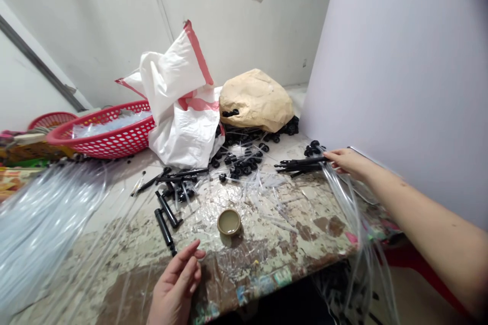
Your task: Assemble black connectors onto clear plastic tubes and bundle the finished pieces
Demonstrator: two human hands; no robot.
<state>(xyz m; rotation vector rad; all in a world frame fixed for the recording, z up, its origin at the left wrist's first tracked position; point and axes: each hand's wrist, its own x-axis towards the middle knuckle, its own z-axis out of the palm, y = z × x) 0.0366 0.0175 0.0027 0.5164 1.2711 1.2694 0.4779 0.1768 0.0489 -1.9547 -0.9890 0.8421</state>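
Observation:
At the table's right side, my right hand point(338, 160) is closed on the end of a black plastic tube point(310, 161) lying atop a bundle of similar ones. Clear thin tubing point(354, 213) hangs from that bundle over the table's front edge. My left hand point(177, 282) is above the front edge, palm turned inward, fingers loosely bent and apart, with nothing seen in it. Just beyond its fingertips is a small round bowl point(229, 223) with some clear liquid inside. Black tube pieces point(164, 228) lie left of the bowl.
Black round fittings point(244, 162) and clear tubing pieces are heaped mid-table. Behind them sit a brown paper bag point(255, 99) and a white sack point(183, 127). A red basket point(110, 142) and a sheaf of long clear tubes point(49, 228) occupy the left. A pale panel point(396, 76) borders the right.

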